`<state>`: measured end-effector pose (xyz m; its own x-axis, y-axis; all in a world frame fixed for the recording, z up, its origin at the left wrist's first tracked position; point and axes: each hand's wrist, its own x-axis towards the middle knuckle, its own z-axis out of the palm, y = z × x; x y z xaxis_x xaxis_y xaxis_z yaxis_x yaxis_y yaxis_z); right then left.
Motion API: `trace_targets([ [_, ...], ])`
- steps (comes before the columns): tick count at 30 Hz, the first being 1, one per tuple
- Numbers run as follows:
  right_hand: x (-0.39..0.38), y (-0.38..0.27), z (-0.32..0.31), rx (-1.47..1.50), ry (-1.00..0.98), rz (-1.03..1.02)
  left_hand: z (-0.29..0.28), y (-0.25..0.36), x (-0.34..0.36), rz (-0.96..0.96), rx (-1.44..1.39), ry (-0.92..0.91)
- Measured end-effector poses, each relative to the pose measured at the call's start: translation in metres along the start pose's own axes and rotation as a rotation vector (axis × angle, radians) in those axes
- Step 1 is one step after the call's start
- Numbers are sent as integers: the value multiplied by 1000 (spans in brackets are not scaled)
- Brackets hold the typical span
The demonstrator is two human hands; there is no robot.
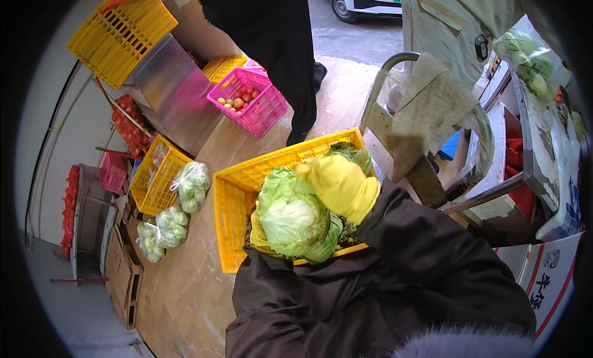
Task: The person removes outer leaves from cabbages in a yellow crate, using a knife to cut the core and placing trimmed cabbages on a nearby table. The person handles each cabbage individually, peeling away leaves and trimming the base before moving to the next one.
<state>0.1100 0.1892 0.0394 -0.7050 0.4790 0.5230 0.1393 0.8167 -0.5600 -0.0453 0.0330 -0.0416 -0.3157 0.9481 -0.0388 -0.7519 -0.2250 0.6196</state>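
Note:
A large pale green lettuce (284, 213) with loose outer leaves is over a yellow crate (230, 234) that also has darker leafy greens (346, 154) in it. My right hand (340, 188), in a yellow glove, grips the upper right of the lettuce, its fingertips at the leaves. My left hand (259, 237), also gloved in yellow, cradles the lettuce from the lower left, its fingers mostly hidden beneath it.
A person in dark trousers (265, 37) stands ahead near a pink crate of tomatoes (247, 105); another in pale clothing (445, 18) is at upper right. Bagged green vegetables (170, 228) and crates line the left. A metal trolley (417, 129) and shelf stand right.

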Motion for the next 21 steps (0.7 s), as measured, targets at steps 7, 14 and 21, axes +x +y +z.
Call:
trace_targets([
  [7, -7, 69, 46, -237, -204, 109, -32, -6, -4, -115, -78, -92],
  [14, -18, 101, 30, -460, -601, 43, -7, -10, 2, -112, -72, -31],
  [21, -28, 4, -33, 469, 116, 433, 22, -3, 17, -95, -74, 18],
])
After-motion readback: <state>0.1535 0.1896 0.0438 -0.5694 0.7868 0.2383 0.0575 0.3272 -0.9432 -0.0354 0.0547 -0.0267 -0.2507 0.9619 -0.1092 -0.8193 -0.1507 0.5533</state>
